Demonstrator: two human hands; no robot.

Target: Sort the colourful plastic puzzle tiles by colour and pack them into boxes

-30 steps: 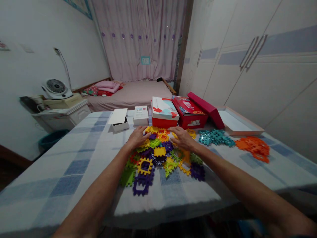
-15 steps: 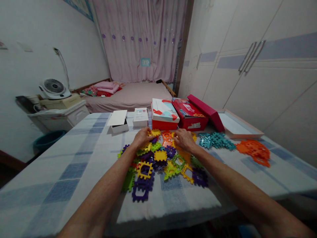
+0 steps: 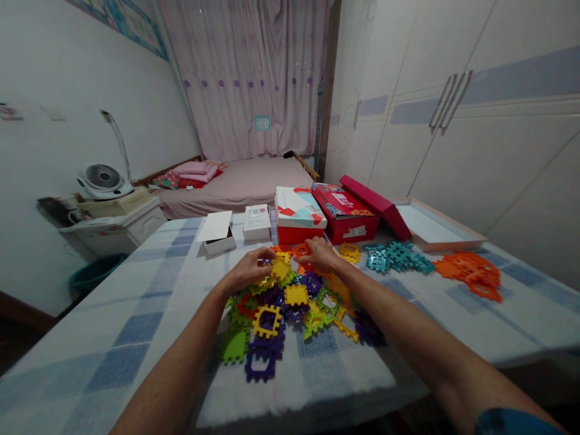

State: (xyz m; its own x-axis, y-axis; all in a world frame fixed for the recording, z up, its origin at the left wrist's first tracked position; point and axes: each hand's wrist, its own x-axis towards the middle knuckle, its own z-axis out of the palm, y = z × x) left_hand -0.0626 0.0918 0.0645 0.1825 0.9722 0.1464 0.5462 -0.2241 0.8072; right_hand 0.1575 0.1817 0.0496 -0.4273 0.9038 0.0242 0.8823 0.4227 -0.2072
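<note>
A mixed heap of notched plastic building tiles lies before me in purple, green, yellow and orange. My left hand (image 3: 251, 269) is at the heap's far left side, its fingers curled on a yellow tile (image 3: 281, 267). My right hand (image 3: 321, 255) reaches over the heap's far edge, fingertips closed at an orange tile (image 3: 301, 251); its grip is partly hidden. Closer to me are a yellow frame tile (image 3: 267, 321), a green tile (image 3: 234, 344) and a purple frame tile (image 3: 260, 374). A separate yellow tile (image 3: 350, 252) rests right of my right hand.
Teal tiles (image 3: 399, 257) and orange tiles (image 3: 471, 273) form separate piles at the right. Behind stand small white boxes (image 3: 257, 222), a white-and-red box (image 3: 301, 232), a red box (image 3: 353, 228) with its leaning lid, and a shallow tray (image 3: 453, 244). A checked cloth (image 3: 136, 308) covers the table.
My right hand has moved left, from the yellow tile to the orange ones, uncovering the yellow tile. My left hand has drawn slightly left and nearer. The view has tilted up a little.
</note>
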